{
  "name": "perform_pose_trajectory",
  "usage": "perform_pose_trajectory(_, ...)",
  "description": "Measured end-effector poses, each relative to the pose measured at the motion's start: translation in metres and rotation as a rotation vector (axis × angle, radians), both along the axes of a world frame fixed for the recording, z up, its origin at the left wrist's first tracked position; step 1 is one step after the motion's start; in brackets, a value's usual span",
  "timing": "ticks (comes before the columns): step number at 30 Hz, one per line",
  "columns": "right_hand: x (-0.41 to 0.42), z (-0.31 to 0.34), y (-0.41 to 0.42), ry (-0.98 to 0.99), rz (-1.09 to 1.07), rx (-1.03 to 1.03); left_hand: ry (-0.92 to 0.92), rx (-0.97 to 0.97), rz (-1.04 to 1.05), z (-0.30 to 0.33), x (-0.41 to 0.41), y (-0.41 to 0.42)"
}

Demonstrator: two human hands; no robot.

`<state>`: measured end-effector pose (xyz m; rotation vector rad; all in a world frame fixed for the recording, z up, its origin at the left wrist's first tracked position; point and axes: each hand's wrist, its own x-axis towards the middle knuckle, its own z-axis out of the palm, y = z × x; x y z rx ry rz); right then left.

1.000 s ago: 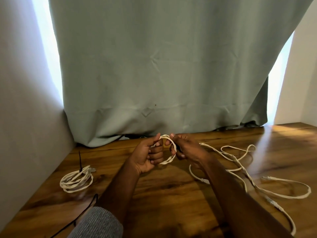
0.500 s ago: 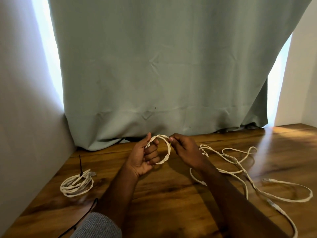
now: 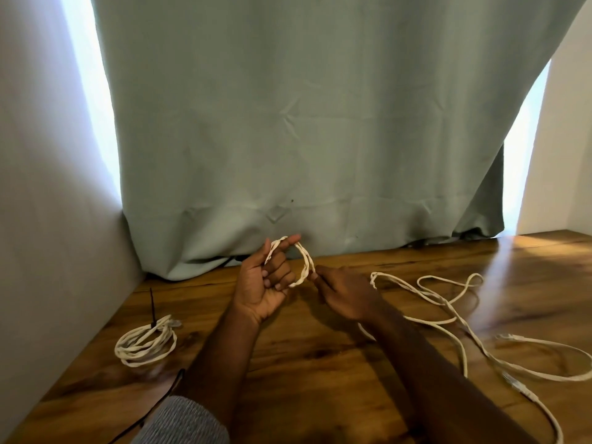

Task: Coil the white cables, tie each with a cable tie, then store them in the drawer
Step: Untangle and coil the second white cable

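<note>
While the left hand holds the cable loop, the right hand pinches its lower side.

A grey ribbed knit sleeve covers the left upper forearm.

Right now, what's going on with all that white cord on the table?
A person is winding a white cable into a small coil. The left hand holds the loops around its fingers, while the right hand pinches the strand and feeds it on. The loose rest of the cable sprawls over the wooden table to the right. At left lies a finished coil, already bound with a black cable tie. No drawer is visible.
</note>
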<state>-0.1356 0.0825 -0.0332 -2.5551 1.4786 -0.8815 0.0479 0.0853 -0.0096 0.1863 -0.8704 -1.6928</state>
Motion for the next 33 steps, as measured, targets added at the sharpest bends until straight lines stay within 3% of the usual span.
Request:
perform_pose_trajectory(5,0.007,0.003,0.005,0.363,-0.092,-0.031,0.089,-0.007,0.069,0.006,-0.007,0.003)
perform_pose_trajectory(11,0.026,0.009,0.019,0.499,-0.116,-0.105,0.082,0.037,0.267,0.004,-0.016,-0.005)
perform_pose_trajectory(19,0.016,0.013,0.014,0.355,-0.129,-0.15,0.113,0.09,0.461,0.008,-0.007,-0.011)
perform_pose_trajectory(23,0.011,0.014,0.011,0.316,-0.163,-0.264,0.133,0.085,0.465,0.008,-0.005,-0.01)
perform_pose_trajectory(28,0.009,0.017,0.012,0.313,-0.138,-0.258,0.177,0.111,0.464,0.008,-0.001,-0.008)
perform_pose_trajectory(33,0.021,0.019,0.018,0.291,-0.09,-0.215,0.073,0.15,0.619,0.009,-0.004,-0.01)
